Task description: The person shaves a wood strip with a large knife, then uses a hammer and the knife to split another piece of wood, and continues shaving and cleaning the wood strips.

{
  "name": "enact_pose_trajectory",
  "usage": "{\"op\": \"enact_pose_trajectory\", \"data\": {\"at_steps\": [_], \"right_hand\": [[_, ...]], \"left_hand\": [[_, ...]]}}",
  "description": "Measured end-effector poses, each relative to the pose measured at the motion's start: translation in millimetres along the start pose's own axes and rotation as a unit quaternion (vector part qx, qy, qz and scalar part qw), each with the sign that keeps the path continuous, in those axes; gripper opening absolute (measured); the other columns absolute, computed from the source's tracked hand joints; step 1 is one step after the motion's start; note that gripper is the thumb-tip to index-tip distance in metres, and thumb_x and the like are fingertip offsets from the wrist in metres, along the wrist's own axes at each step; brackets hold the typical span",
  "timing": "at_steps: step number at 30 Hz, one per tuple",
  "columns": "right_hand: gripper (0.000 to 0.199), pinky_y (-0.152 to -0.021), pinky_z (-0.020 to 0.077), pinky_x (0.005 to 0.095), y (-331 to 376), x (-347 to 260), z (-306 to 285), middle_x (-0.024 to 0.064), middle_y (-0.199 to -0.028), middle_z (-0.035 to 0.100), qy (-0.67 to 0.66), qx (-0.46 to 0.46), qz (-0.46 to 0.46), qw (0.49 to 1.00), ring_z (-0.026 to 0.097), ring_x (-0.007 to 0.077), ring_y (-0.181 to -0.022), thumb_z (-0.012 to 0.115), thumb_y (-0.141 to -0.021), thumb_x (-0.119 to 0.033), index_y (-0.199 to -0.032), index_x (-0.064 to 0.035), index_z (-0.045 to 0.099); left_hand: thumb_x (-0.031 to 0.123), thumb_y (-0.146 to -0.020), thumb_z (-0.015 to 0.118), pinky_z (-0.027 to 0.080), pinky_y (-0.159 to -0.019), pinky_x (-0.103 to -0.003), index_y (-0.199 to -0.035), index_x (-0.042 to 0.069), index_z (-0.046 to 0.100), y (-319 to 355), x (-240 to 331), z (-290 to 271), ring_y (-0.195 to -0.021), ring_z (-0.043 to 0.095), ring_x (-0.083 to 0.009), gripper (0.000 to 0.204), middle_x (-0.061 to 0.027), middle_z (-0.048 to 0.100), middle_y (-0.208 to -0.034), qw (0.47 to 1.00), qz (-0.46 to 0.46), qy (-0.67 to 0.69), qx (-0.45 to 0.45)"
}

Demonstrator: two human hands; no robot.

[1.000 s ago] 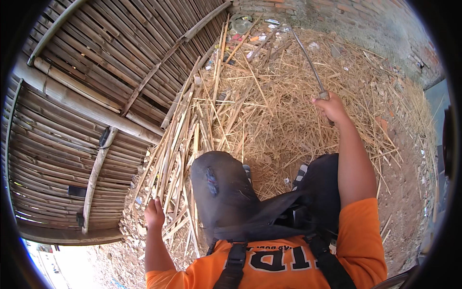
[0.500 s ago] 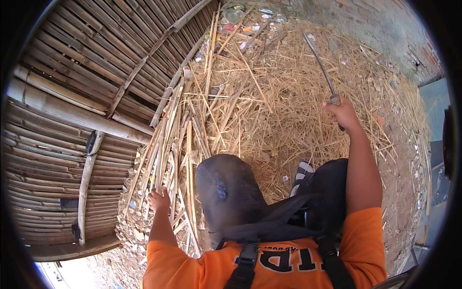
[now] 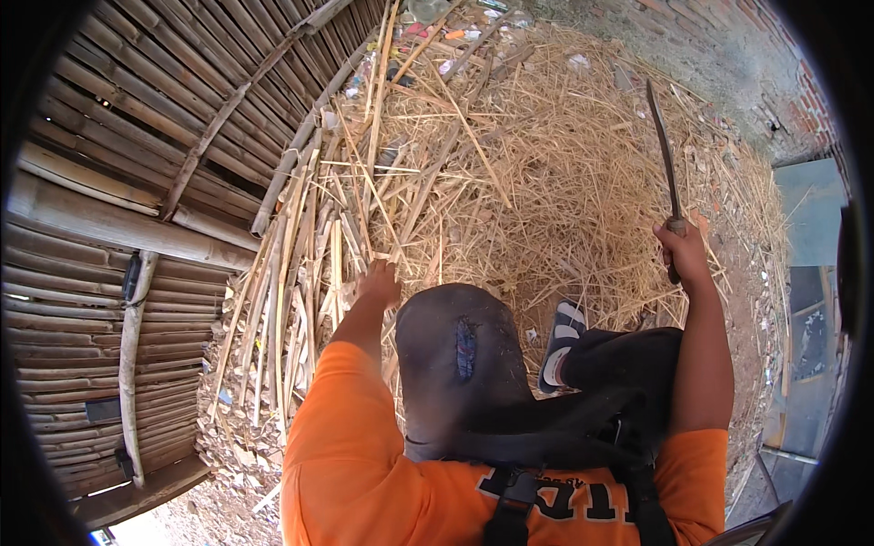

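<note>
- Down low, the person wears an orange shirt (image 3: 364, 455) with black straps (image 3: 637, 491) and dark trousers (image 3: 455, 364).
- A dark shoe with a white edge (image 3: 560, 337) rests on the straw.
- The left hand (image 3: 378, 282) reaches out to the split cane sticks (image 3: 300, 264) and touches them; I cannot tell if its fingers are shut around one.
- The right hand (image 3: 683, 250) is raised and closed tight on the handle of a long knife (image 3: 665, 164), blade pointing up and away.
- The cane sticks lean beside a woven cane wall (image 3: 109, 182) on the left.
- Farther off, a straw pile (image 3: 546, 155) covers the ground.
- At the back stands a brick wall (image 3: 728, 45).
</note>
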State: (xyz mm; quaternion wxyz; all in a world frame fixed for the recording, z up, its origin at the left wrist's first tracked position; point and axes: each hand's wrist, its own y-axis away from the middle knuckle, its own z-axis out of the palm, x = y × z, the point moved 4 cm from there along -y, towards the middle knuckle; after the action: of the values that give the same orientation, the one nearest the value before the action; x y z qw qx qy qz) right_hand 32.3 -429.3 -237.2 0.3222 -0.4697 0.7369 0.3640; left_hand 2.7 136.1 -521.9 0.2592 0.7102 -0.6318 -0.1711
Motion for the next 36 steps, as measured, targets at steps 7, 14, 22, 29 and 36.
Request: {"op": "enact_pose_trajectory", "data": {"at_steps": [7,14,22,29,36], "right_hand": [[0.023,-0.049,0.0384,0.0272,0,30,-17,-0.0023,-0.064,0.05,-0.004,0.029,0.034,0.999,0.048,0.0094,-0.052,0.075,-0.09,-0.025,-0.087,-0.0088,0.058],[0.025,-0.05,0.0382,0.0271,-7,23,-10,-0.0026,-0.065,0.05,-0.012,0.029,0.024,0.999,0.048,0.0091,-0.054,0.076,-0.09,-0.027,-0.09,-0.0083,0.06],[0.024,-0.049,0.0377,0.0269,-8,18,-2,-0.0027,-0.063,0.05,-0.001,0.011,0.012,1.0,0.047,0.0086,-0.052,0.075,-0.09,-0.027,-0.087,-0.009,0.06],[0.026,-0.048,0.0385,0.026,-12,17,6,-0.0028,-0.063,0.049,-0.001,0.006,0.012,1.0,0.047,0.009,-0.05,0.075,-0.091,-0.024,-0.086,-0.0104,0.054],[0.023,-0.05,0.039,0.0269,-9,13,12,-0.0024,-0.064,0.051,0.01,0.0,0.021,1.0,0.048,0.0091,-0.051,0.075,-0.089,-0.024,-0.085,-0.0081,0.059]], "left_hand": [[0.051,-0.1,0.051,0.008,-0.121,-0.068,-0.165,0.02,0.005,10,-24,16,-0.158,0.002,-0.0295,0.085,-0.0091,0.009,-0.172,0.963,-0.014,-0.256,-0.088],[0.055,-0.102,0.045,0.013,-0.12,-0.068,-0.165,0.016,0.007,33,-78,29,-0.158,0.008,-0.0327,0.083,-0.0108,0.018,-0.17,0.95,-0.066,-0.297,-0.073],[0.028,-0.1,0.049,0.034,-0.116,-0.059,-0.153,0.004,0.037,0,-86,-1,-0.146,0.035,-0.0381,0.058,-0.0149,0.038,-0.158,0.978,-0.187,-0.017,0.089],[0.033,-0.099,0.054,0.028,-0.12,-0.06,-0.162,0.004,0.003,-21,-92,12,-0.155,0.014,-0.0404,0.086,-0.014,0.003,-0.171,0.951,-0.261,0.16,0.044],[0.036,-0.098,0.055,0.034,-0.115,-0.058,-0.159,0.002,0.015,-30,-75,7,-0.146,0.034,-0.0398,0.08,-0.0184,0.02,-0.166,0.958,-0.222,0.181,0.011]]}}
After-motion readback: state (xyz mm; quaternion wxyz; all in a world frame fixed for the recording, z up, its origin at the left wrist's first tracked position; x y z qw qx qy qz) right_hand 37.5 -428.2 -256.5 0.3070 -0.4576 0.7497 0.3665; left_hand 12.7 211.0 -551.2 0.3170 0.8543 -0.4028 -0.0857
